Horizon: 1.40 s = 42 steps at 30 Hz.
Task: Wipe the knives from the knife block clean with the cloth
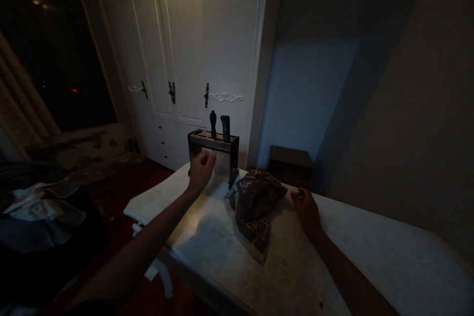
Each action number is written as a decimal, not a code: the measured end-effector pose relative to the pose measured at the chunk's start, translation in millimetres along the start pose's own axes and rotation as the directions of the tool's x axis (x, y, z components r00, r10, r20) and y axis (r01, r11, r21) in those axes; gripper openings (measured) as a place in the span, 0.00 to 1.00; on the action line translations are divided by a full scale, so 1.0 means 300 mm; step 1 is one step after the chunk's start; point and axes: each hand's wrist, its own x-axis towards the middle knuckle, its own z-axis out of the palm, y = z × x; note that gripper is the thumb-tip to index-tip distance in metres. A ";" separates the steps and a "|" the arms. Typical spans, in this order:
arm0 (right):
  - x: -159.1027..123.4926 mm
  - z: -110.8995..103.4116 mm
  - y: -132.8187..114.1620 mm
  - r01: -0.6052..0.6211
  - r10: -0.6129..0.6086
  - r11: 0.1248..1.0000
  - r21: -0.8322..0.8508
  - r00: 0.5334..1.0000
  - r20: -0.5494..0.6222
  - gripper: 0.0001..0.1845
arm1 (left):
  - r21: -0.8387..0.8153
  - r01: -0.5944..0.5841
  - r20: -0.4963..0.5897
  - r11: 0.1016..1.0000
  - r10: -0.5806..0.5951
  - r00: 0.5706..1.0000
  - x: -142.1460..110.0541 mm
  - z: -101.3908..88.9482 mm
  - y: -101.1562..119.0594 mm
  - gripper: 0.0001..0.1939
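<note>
My left hand (pixel 202 172) is raised just in front of a dark-framed knife block (pixel 214 144), its fingers curled closed with nothing showing in them. Two black knife handles, one slim (pixel 213 122) and one thicker (pixel 225 128), stick up from the block's top. To the right of the block lies a crumpled brown patterned cloth (pixel 255 197), one corner spread toward me. Beyond the cloth's right tip is my right hand (pixel 305 208), a small gap away from it. Its fingers are bent in and closed, and no object shows in them. The light is dim.
Everything stands on a pale marble-look table (pixel 296 266), whose left edge drops to a red floor (pixel 155 173). A white wardrobe (pixel 229 49) rises behind it. A low brown cabinet (pixel 291 163) stands past the far edge. Piled fabric (pixel 44 207) lies at the left.
</note>
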 end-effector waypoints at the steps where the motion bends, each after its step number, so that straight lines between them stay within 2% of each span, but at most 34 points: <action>1: -0.010 0.015 -0.009 0.008 -0.008 1.000 0.007 1.000 -0.021 0.35 | -0.018 -0.025 -0.016 1.000 0.025 1.000 0.042 -0.008 0.029 0.15; 3: -0.032 0.041 -0.029 0.061 -0.062 0.998 -0.008 0.995 -0.080 0.38 | -0.029 -0.066 -0.018 0.997 0.066 0.998 0.127 -0.010 0.080 0.12; 6: -0.071 0.069 -0.068 0.282 -0.291 0.956 -0.084 0.949 -0.124 0.40 | 0.040 -0.064 0.022 0.997 0.063 0.998 0.240 0.009 0.134 0.17; 9: -0.120 0.096 -0.106 0.531 -0.547 0.831 -0.167 0.835 -0.067 0.35 | 0.205 -0.028 0.080 0.978 0.012 0.997 0.318 0.039 0.168 0.24; 12: -0.164 0.126 -0.127 0.696 -0.708 0.683 -0.220 0.706 0.036 0.31 | 0.379 0.016 0.154 0.925 -0.080 0.985 0.358 0.064 0.191 0.25; 15: -0.187 0.150 -0.123 0.809 -0.802 0.541 -0.229 0.579 0.147 0.32 | 0.489 -0.032 0.200 0.872 -0.076 0.977 0.370 0.079 0.203 0.23; 17: -0.190 0.158 -0.110 0.840 -0.817 0.495 -0.222 0.537 0.208 0.33 | 0.528 -0.049 0.208 0.848 -0.073 0.975 0.373 0.086 0.203 0.23; 19: -0.188 0.162 -0.095 0.842 -0.812 0.491 -0.222 0.535 0.235 0.34 | 0.532 -0.013 0.202 0.847 -0.112 0.973 0.380 0.092 0.199 0.22; 22: -0.181 0.165 -0.078 0.835 -0.800 0.503 -0.222 0.547 0.248 0.35 | 0.465 0.107 0.207 0.879 -0.225 0.952 0.397 0.101 0.188 0.15; 25: -0.177 0.169 -0.072 0.844 -0.806 0.491 -0.215 0.534 0.255 0.35 | 0.412 0.179 0.221 0.894 -0.289 0.932 0.414 0.107 0.179 0.12; 31: -0.176 0.178 -0.059 0.855 -0.818 0.472 -0.213 0.515 0.256 0.34 | 0.371 0.212 0.230 0.904 -0.311 0.922 0.428 0.105 0.178 0.11; 38: -0.174 0.196 -0.034 0.834 -0.790 0.516 -0.194 0.552 0.269 0.31 | 0.366 0.201 0.230 0.909 -0.297 0.927 0.426 0.095 0.206 0.11; 42: -0.174 0.197 -0.032 0.820 -0.768 0.538 -0.194 0.572 0.287 0.31 | 0.387 0.172 0.199 0.906 -0.264 0.944 0.445 0.087 0.246 0.12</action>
